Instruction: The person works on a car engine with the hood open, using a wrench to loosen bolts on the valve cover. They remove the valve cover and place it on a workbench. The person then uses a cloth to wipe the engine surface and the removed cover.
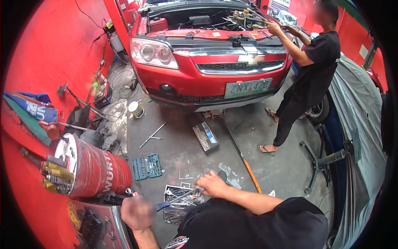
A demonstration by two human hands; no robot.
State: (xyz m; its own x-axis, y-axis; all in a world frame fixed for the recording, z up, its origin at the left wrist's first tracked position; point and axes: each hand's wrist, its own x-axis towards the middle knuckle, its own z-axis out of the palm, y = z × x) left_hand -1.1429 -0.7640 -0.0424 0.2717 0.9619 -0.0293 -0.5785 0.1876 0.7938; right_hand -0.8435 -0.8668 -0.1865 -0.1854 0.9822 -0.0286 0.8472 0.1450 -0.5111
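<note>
We see the tool (163, 205), with its blue handle, between the two hands, above the open toolbox (166, 218). The right hand (213, 184) has its fingers curled around the metal end. The blue handle reaches to the left hand (139, 212), which is blurred, so we cannot tell how closed it is. Farther out, we see the socket set (147, 166) beside the red drum (101, 170), then the battery (205, 137) near the red car (186, 70), where another person (317, 68) leans over the engine.
</note>
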